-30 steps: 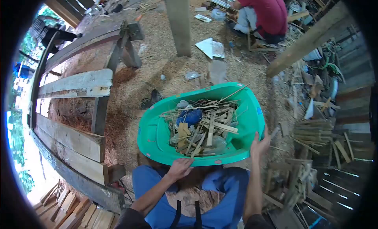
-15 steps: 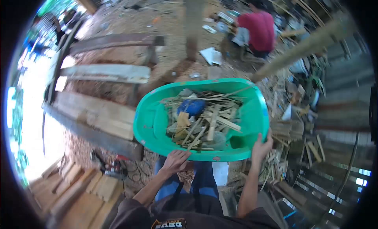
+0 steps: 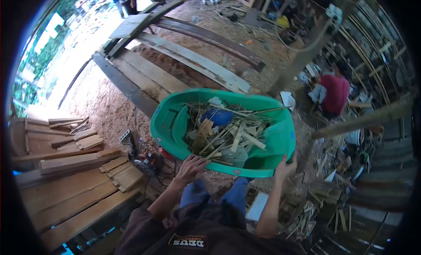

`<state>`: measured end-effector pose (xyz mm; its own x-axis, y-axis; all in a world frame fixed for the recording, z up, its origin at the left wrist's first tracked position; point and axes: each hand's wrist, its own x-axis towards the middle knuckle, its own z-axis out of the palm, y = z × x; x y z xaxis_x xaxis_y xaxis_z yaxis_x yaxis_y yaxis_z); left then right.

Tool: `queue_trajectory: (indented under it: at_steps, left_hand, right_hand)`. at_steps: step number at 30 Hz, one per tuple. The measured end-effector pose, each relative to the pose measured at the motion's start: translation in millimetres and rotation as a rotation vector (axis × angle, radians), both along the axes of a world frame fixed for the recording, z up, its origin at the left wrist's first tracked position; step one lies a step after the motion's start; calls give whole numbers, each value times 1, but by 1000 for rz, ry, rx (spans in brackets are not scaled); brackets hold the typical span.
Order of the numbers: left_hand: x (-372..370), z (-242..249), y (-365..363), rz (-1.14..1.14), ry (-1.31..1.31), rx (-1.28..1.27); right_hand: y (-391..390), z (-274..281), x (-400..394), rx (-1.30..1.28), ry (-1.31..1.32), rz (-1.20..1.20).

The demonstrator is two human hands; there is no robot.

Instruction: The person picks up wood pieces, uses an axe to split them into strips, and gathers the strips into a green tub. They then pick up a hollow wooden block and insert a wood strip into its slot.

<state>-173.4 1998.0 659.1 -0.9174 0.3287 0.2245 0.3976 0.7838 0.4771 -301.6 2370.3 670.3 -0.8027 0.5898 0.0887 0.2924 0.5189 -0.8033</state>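
Left grip (image 3: 193, 168) and right grip (image 3: 285, 167) clasp an oval green plastic tub (image 3: 281, 137), where tilting could spill thin pale wooden sticks (image 3: 238, 137).

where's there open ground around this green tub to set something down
Sawdust ground between the dark beam and stacked boards looks open. Crowded: left of the tub, around the tools, and lower right, among wood scraps.

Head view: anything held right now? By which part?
Yes, the green tub, by its rim: left hand on the near long side, right hand at the near right corner.
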Motion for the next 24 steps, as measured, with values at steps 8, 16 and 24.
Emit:
queue_trajectory:
  at_steps: [8,16,24]
  left_hand:
    - [-4,-4,34,291,-36,-160]
    - [-40,-124,-135,642,-230,-362]
    - [-127,-130,-90,658,-195,-244]
  right_hand:
    - [-8,-70,-33,-192,-27,141]
    - [-203,-145,-18,-48,-421,410]
    - [-272,-150,-68,53,-438,757]
